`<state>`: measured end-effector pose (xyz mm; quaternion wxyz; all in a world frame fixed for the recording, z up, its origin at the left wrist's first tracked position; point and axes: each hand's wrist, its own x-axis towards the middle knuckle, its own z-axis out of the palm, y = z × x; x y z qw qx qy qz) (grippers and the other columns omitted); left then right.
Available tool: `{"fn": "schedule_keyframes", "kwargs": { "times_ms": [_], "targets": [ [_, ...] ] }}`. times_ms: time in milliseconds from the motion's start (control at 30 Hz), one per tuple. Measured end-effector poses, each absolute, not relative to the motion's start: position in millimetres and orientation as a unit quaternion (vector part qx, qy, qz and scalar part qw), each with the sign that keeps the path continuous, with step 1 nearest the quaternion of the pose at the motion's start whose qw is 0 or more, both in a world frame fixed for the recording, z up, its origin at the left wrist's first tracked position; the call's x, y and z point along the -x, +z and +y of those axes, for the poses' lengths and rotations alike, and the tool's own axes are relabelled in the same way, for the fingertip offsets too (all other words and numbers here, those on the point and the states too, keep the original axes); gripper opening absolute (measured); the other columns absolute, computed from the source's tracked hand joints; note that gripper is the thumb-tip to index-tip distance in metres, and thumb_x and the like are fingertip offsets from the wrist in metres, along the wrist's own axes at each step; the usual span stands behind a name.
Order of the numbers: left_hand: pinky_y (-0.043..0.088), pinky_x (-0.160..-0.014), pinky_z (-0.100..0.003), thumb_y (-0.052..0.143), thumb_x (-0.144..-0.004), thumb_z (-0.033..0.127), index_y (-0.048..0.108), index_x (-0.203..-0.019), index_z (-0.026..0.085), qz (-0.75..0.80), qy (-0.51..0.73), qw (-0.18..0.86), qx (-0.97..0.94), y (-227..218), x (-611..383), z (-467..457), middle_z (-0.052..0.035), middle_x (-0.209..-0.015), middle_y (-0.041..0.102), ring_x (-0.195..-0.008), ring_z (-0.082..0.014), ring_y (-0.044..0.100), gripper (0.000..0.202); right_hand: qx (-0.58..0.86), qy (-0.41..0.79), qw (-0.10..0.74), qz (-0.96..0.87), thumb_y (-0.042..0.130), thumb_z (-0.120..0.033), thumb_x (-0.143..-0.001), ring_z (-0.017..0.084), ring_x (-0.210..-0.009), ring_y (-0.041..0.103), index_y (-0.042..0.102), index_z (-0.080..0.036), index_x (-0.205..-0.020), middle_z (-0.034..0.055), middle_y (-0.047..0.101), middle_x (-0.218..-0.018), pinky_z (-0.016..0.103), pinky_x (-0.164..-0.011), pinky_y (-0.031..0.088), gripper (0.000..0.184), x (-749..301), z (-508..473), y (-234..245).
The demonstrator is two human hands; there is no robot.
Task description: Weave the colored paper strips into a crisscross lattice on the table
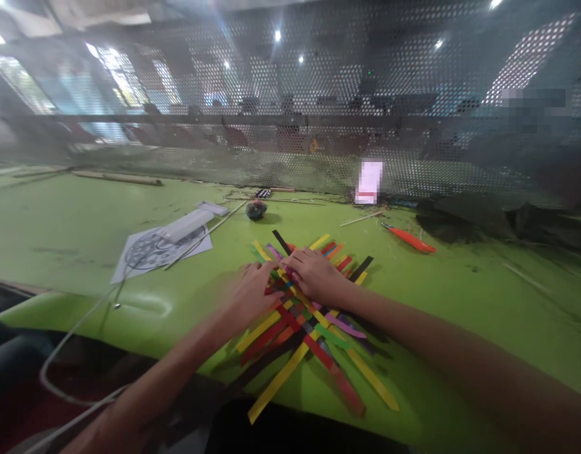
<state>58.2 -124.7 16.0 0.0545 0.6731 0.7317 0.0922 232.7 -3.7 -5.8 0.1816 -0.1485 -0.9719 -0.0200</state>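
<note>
A crossed pile of coloured paper strips (313, 334), yellow, red, green, purple and black, lies on the green table (72, 227) in front of me. My left hand (252, 293) rests on the strips at the left of the weave, somewhat blurred, fingers bent down onto them. My right hand (313, 274) lies flat on the strips just beside it, fingers stretched toward the left and pressing the crossing. Neither hand lifts a strip clear of the pile.
A printed sheet (148, 252) with a white box and a thin stick lies at the left, a white cable (77, 340) trailing off the table edge. A small dark ball (256, 209) sits behind the strips, an orange cutter (410, 239) at the right. Perforated screen behind.
</note>
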Motion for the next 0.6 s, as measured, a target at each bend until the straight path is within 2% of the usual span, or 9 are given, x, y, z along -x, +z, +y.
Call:
{"fn": "schedule_keyframes", "kwargs": {
  "times_ms": [233, 433, 600],
  "targets": [
    [0.054, -0.091, -0.042, 0.070, -0.091, 0.036, 0.066, -0.122, 0.021, 0.752, 0.078, 0.070, -0.651, 20, -63, -125, -0.0126, -0.116, 0.074, -0.112, -0.0349, 0.068, 0.034, 0.154, -0.023, 0.154, -0.976, 0.054, -0.017, -0.103, 0.029, -0.114, 0.058, 0.069, -0.009, -0.124, 0.0182, 0.069, -0.122, 0.043, -0.103, 0.046, 0.027, -233, -6, -1],
    [0.053, -0.094, -0.041, 0.070, -0.092, 0.035, 0.067, -0.125, 0.021, 0.741, 0.100, 0.063, -0.660, 11, -60, -125, -0.0123, -0.119, 0.073, -0.113, -0.0335, 0.068, 0.035, 0.154, -0.039, 0.158, -0.975, 0.052, -0.020, -0.104, 0.030, -0.113, 0.058, 0.066, -0.007, -0.129, 0.0176, 0.069, -0.122, 0.043, -0.103, 0.045, 0.031, -232, -5, -5],
    [0.052, -0.098, -0.042, 0.069, -0.092, 0.032, 0.069, -0.126, 0.022, 0.730, 0.117, 0.062, -0.671, 3, -56, -122, -0.0124, -0.121, 0.074, -0.115, -0.0328, 0.068, 0.035, 0.171, -0.047, 0.145, -0.973, 0.052, -0.019, -0.104, 0.029, -0.108, 0.057, 0.070, -0.008, -0.115, 0.0181, 0.068, -0.114, 0.041, -0.100, 0.045, 0.023, -232, -7, -2]
  ]
}}
